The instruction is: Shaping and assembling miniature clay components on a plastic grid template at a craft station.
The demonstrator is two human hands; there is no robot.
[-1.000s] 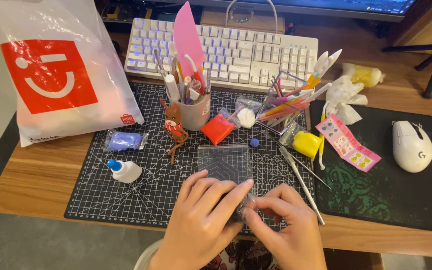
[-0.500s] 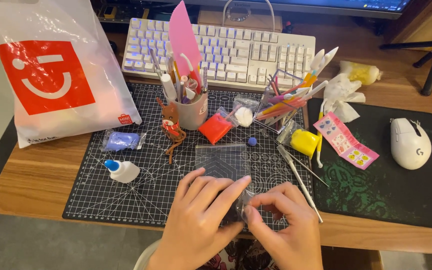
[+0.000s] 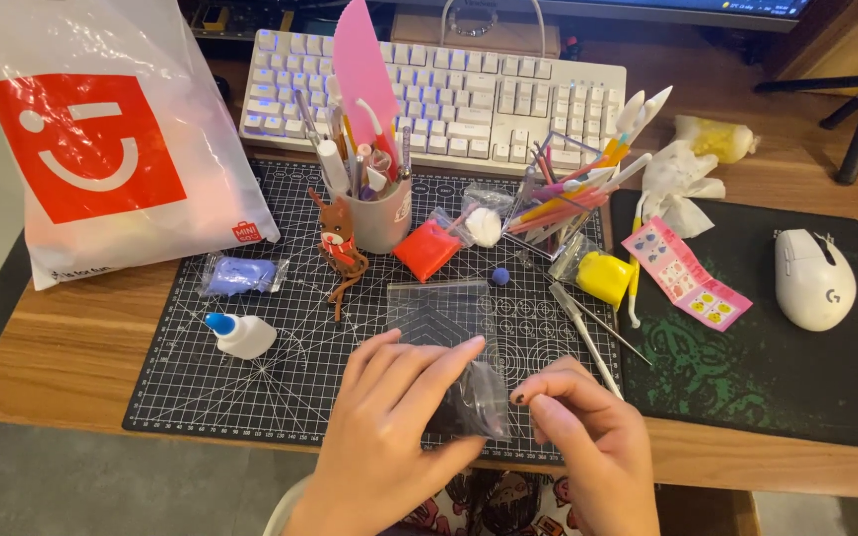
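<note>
Wood-grain desk point(image 3: 62, 347), its near edge cut off by the frame bottom. On it a black gridded cutting mat point(image 3: 250, 382), partly hidden under the hands. Upper left, a white plastic bag with a red panel point(image 3: 101, 139), its top out of frame. Behind the mat, a white keyboard point(image 3: 489, 99), partly masked by a pink card point(image 3: 364, 65) standing in a pale cup of tools point(image 3: 379, 213). Right: black mouse pad point(image 3: 777, 367) with white mouse point(image 3: 814, 280). Smaller items on the mat: clear rack of modelling tools point(image 3: 558, 203), red clay packet point(image 3: 427, 248), yellow clay packet point(image 3: 603, 276), blue clay packet point(image 3: 240, 275), small glue bottle point(image 3: 240, 335).

Left hand point(image 3: 389, 437) and right hand point(image 3: 588, 452) both pinch a small clear bag with dark contents point(image 3: 474, 397), at the mat's near edge between the two hands. Left fingers lie across the bag, right fingertips closed on its right edge. Contents hard to make out. Wrists cut off below.
</note>
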